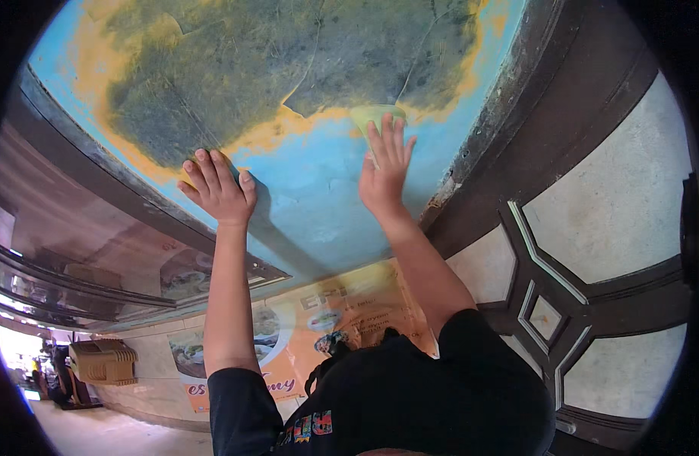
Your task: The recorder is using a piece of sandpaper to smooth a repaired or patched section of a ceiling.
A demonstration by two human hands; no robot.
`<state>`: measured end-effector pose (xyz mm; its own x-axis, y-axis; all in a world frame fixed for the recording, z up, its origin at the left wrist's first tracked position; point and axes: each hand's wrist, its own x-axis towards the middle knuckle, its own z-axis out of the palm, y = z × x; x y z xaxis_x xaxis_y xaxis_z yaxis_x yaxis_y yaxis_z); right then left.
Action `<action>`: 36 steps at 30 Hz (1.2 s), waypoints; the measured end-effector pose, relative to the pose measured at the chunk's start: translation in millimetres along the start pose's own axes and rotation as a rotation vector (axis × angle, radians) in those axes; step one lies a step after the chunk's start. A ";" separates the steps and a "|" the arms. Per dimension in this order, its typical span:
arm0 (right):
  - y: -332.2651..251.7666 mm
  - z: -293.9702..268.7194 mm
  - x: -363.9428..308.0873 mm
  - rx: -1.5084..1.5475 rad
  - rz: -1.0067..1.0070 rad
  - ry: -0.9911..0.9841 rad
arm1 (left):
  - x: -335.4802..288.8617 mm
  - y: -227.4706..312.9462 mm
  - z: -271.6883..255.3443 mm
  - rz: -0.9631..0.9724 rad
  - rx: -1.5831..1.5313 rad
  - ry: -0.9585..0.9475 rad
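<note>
A light blue wall [327, 182] is in front of me, with a large rough dark grey patch [235, 68] edged in orange-yellow. My left hand [222, 190] lies against the wall at the patch's lower left rim, fingers spread and nothing in it. To its right, my right hand [386, 167] holds a pale green, wedge-shaped spreader [376, 114] against the wall. The spreader's wide edge points up and touches the patch's lower border. My fingers are stretched along its face, and they cover its lower part.
Dark frame strips border the wall on both sides. A dark wooden panel with pale inserts [608, 205] stands at the right. Behind me hang an orange printed banner [349, 304] and a tan ribbed object [102, 361]. A glossy brown surface [99, 235] is at the left.
</note>
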<state>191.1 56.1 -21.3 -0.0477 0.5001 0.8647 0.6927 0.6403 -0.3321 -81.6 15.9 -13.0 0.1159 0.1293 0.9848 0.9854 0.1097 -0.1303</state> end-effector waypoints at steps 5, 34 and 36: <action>-32.9 -1.4 -18.6 0.036 -0.083 -0.246 | 1.3 -4.3 -2.6 -0.006 0.017 -0.017; -20.0 -1.6 -25.4 -0.071 -0.074 -0.280 | 12.5 -3.7 -14.0 -0.004 0.019 -0.037; -2.6 -4.7 -25.7 -0.063 0.047 -0.170 | 13.6 -2.9 -13.9 -0.006 0.021 -0.045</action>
<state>193.9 38.8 -40.9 -0.1315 0.6231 0.7710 0.7407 0.5787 -0.3413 -81.2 3.6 2.4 0.1034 0.1722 0.9796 0.9832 0.1314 -0.1269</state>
